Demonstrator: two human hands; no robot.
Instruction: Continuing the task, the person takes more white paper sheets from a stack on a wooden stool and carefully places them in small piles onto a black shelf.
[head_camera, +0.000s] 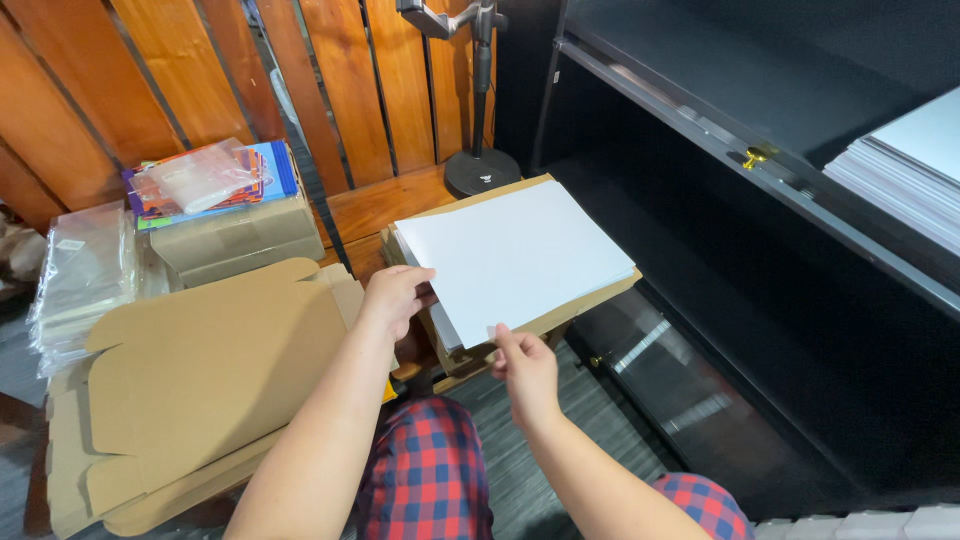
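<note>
A: Item one, white sheets (515, 255)?
B: Stack lay on brown cardboard (590, 300) atop the wooden bench (385, 205). Left hand (393, 297) had fingers closed on its near-left edge; right hand (525, 365) pinched the front corner.
A: Progress?
B: Sheets gripped, seemingly not yet lifted clear. Flat carton blanks (200, 380) unfolded; more sheets waited on the black shelf (905, 160).

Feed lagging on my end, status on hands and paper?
Left hand gripping the white sheets at their left edge. Right hand pinching the near edge. Sheets lie on a brown cardboard stack. Nothing on top.
</note>
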